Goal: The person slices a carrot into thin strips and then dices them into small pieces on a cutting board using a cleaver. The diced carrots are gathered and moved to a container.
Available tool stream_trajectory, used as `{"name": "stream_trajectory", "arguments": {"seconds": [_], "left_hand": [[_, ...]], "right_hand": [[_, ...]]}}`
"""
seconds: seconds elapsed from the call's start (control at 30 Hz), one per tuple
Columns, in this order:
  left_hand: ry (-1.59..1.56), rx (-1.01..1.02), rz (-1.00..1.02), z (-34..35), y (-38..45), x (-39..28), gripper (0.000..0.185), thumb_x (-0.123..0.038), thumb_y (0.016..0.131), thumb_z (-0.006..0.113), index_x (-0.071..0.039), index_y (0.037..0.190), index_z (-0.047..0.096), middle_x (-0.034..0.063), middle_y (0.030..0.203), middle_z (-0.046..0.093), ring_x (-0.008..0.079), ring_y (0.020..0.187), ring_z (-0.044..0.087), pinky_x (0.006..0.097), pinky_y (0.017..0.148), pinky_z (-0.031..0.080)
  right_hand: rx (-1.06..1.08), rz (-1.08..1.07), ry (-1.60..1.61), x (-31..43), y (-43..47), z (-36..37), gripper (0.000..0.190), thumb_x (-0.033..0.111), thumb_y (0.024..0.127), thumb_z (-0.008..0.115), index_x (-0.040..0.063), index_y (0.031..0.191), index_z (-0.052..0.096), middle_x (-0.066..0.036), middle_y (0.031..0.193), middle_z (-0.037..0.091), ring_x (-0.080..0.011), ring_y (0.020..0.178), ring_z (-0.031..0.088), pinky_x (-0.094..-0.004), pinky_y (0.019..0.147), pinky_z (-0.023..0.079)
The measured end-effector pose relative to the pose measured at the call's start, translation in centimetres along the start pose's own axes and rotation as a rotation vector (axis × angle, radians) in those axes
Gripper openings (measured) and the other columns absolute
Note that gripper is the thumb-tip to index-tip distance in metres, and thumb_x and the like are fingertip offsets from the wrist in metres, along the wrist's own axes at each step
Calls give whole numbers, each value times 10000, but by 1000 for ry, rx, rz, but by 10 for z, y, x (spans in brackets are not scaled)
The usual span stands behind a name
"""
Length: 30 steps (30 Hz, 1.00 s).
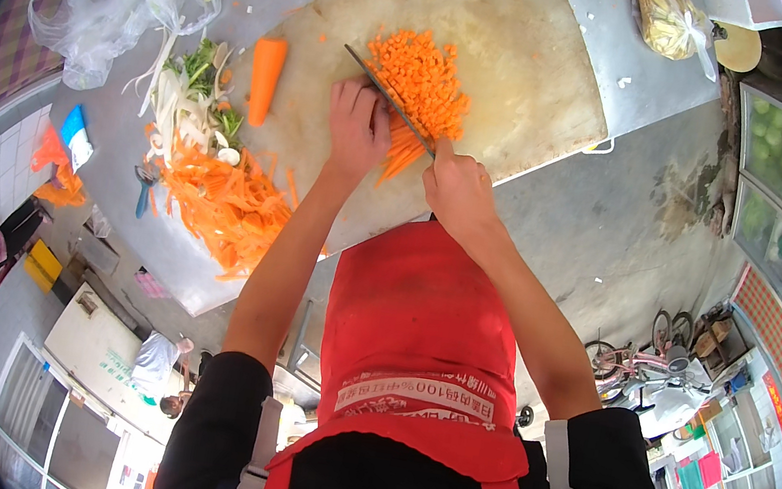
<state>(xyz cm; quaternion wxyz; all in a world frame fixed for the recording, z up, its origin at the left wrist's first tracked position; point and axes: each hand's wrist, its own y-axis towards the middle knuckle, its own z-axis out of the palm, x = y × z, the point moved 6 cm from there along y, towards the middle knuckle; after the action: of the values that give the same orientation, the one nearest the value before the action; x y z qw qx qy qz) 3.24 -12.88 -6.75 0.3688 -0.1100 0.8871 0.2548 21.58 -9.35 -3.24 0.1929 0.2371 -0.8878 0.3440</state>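
Note:
My right hand grips the handle end of a kitchen knife, whose narrow dark blade edge runs up and to the left. Against the blade's left side rest the bent fingers of my left hand. Carrot sticks lie below the blade, between my hands, partly hidden by the left fingers. Beyond the blade is a pile of diced carrot. Both carrot heaps are on a large worn cutting board. A peeled carrot piece lies on the board's left part, apart from my left hand.
Orange carrot peelings and pale vegetable scraps heap at the left, beside a peeler. A clear plastic bag lies behind them. A tied bag of pale food stands far right on the metal table. A person is in the background.

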Motion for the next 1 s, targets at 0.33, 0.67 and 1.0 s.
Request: {"name": "stream_trajectory", "arguments": {"seconds": [0.33, 0.67, 1.0], "left_hand": [[43, 28, -34, -1, -9, 5, 209, 90, 828, 703, 11, 1021, 684, 195, 1159, 693, 423, 1011, 597, 495, 880, 518], [29, 11, -52, -3, -6, 2, 244, 96, 808, 702, 20, 1040, 703, 205, 1172, 690, 453, 1070, 621, 506, 915, 546], [39, -1, -62, -9, -7, 0, 202, 70, 862, 732, 20, 1055, 698, 207, 1133, 681, 447, 1047, 632, 504, 898, 542]], "right_hand": [[46, 29, -22, 11, -44, -35, 181, 25, 972, 723, 5, 963, 543, -222, 756, 725, -469, 715, 746, -523, 634, 598], [91, 81, -64, 3, -34, -19, 194, 55, 986, 728, 5, 1007, 542, -262, 758, 732, -486, 748, 770, -546, 670, 629], [4, 8, -123, -2, -15, 3, 211, 90, 972, 737, 11, 1037, 553, -287, 768, 738, -491, 741, 775, -556, 678, 642]]}}
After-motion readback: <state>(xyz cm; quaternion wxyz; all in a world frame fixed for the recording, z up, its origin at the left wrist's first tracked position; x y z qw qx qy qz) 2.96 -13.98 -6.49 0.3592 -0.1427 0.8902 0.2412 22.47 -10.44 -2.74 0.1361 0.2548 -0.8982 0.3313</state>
